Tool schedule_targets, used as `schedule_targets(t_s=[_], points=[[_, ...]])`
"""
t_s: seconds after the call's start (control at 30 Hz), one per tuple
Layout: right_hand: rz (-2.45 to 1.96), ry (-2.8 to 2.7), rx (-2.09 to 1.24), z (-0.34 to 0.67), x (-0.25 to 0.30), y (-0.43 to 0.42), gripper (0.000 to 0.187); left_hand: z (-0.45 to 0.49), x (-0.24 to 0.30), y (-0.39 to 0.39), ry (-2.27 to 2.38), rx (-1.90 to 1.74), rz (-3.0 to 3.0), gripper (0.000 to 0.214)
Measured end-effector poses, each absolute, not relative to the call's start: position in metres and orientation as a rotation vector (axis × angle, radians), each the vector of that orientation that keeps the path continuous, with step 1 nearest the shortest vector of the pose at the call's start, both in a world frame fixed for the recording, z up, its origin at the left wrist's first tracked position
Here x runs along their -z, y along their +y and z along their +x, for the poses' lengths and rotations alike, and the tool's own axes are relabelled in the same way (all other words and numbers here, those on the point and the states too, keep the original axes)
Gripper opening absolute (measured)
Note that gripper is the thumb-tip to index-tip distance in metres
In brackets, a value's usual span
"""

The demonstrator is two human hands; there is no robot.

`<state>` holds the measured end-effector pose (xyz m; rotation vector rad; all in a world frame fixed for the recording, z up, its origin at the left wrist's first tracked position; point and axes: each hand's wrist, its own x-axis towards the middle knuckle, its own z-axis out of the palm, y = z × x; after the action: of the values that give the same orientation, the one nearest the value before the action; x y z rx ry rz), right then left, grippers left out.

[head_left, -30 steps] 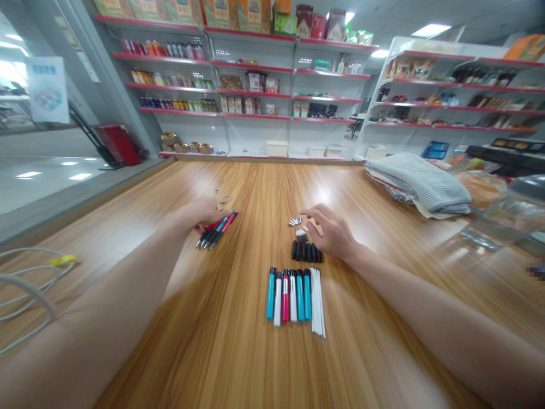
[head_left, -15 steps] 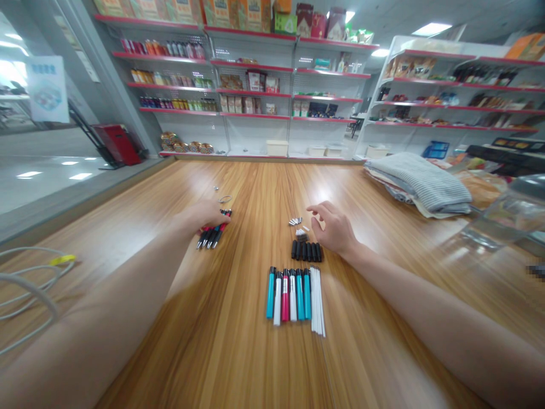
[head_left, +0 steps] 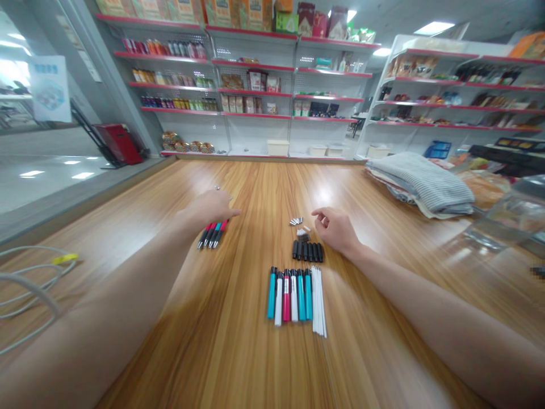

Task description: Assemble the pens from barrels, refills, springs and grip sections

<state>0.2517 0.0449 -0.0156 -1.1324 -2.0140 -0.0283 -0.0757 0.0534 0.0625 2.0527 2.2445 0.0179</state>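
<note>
Nearest on the wooden surface (head_left: pixel 204 352) lie six barrels (head_left: pixel 286 295) in a row, white refills (head_left: pixel 318 301) just beside them. Beyond come black sleeves (head_left: pixel 305 251), tiny white pieces (head_left: pixel 301 232) and silver tips (head_left: pixel 296 221). The right hand (head_left: pixel 335 228) is beside these small parts, fingers loosely curled, nothing seen in its grip. To the left, pens (head_left: pixel 214 236) lie side by side, tips toward the person, partly under the left hand (head_left: pixel 208 210) — whether its grip closes on any, I cannot tell. A light, level touch should suit the pens, which probably roll easily — and the right wrist is best kept off the sleeves. Farther right are a clear container (head_left: pixel 517 213) and piled cloths (head_left: pixel 419 179); past the surface, shelves (head_left: pixel 255 117) hold bottles (head_left: pixel 183 105) and packets.
</note>
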Motion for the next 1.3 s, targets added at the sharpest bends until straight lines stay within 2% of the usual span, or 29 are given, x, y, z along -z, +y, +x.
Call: schedule_targets(t_s=[0.13,0.27,0.37,0.57,0.73,0.83,1.03,1.17,1.3], points=[[-1.2,-2.0,-0.082,0.257,0.016,0.04,0.02,-0.037,-0.075,0.021,1.637,0.255,2.086,0.06],[-1.235,-1.968,-0.163,0.264,0.017,0.037,0.018,-0.007,-0.065,-0.008,1.31,0.481,1.949,0.063],[-1.235,-1.952,-0.208,0.265,0.019,0.035,0.017,-0.004,-0.054,-0.018,1.313,0.448,1.942,0.062],[-1.3,-1.915,-0.238,0.264,0.019,0.034,0.019,-0.01,-0.04,-0.035,1.426,0.21,1.941,0.039],[-1.34,-1.935,-0.25,0.262,0.018,0.034,0.02,-0.005,-0.029,-0.053,1.764,0.051,2.315,0.024],[-1.329,-1.96,-0.246,0.259,0.016,0.034,0.019,-0.002,-0.025,-0.055,1.923,-0.164,2.465,0.024],[-1.318,-1.969,-0.295,0.252,0.014,0.036,0.02,-0.001,-0.005,-0.043,1.429,-1.334,2.449,0.017],[-1.285,-1.998,-0.329,0.251,0.015,0.04,0.018,-0.005,0.008,-0.039,1.222,-1.525,2.303,0.018],[-1.26,-1.989,-0.395,0.25,0.016,0.042,0.017,-0.008,0.013,-0.039,1.034,-1.549,2.342,0.022]])
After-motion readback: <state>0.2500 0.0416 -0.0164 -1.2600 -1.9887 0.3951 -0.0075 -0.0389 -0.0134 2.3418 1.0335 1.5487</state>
